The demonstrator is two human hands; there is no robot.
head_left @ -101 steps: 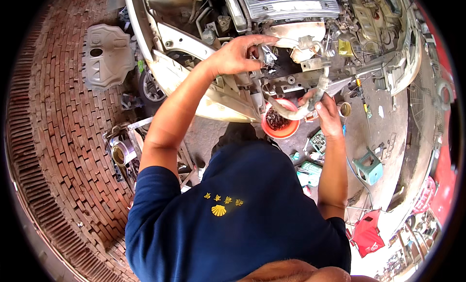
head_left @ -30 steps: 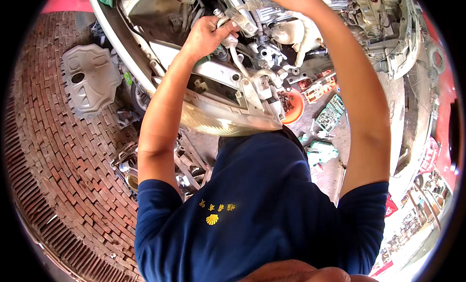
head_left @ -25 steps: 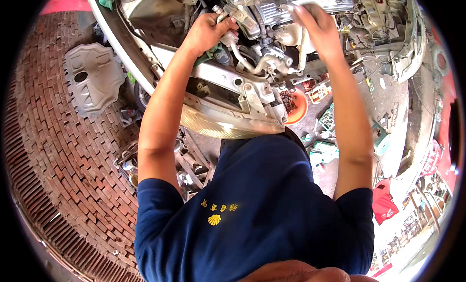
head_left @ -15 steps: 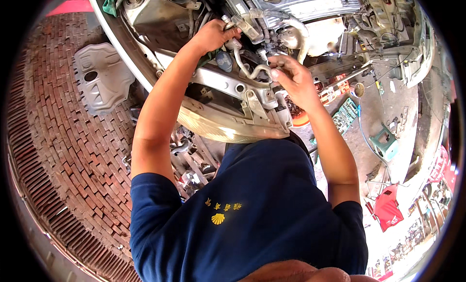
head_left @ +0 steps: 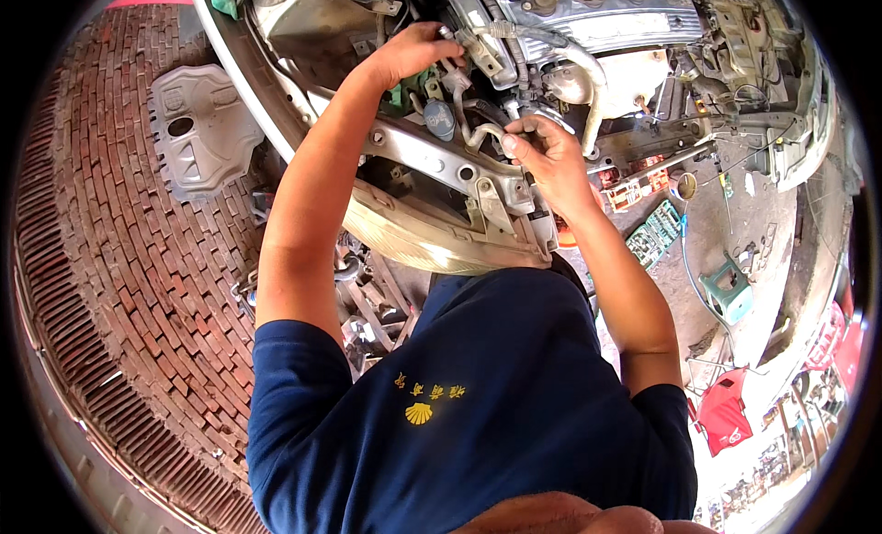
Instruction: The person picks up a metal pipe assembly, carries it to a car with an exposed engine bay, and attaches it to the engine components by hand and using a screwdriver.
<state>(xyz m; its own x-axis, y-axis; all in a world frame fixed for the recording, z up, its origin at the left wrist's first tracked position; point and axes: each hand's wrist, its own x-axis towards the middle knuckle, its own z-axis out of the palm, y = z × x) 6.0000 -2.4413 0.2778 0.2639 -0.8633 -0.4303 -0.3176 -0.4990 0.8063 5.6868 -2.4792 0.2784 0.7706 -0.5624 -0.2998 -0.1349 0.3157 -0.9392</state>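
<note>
A bent grey pipe (head_left: 463, 120) with curved lower bends spans the front corner of an open engine bay. My left hand (head_left: 413, 54) is closed round its upper end, close to a rectangular metal part (head_left: 490, 60); its fingertips are partly hidden. My right hand (head_left: 548, 155) pinches the pipe's lower right end between thumb and fingers. Beside the pipe, on its left, sits a round dark blue-grey cap (head_left: 439, 119). A pale thick hose (head_left: 595, 93) curves down behind my right hand. The silver engine cover (head_left: 625, 27) lies beyond.
The metal front crossmember (head_left: 432, 162) and a headlight (head_left: 413, 235) lie between me and the bay. A grey cover panel (head_left: 202, 130) rests on the brick floor at left. On the right are a green tool tray (head_left: 654, 234), a green stool (head_left: 728, 290) and a red folding seat (head_left: 726, 413).
The view has shifted, so the car sits a little further right and lower. Against the car, both hands and the pipe have moved slightly left and away from me. Both grips stay closed.
</note>
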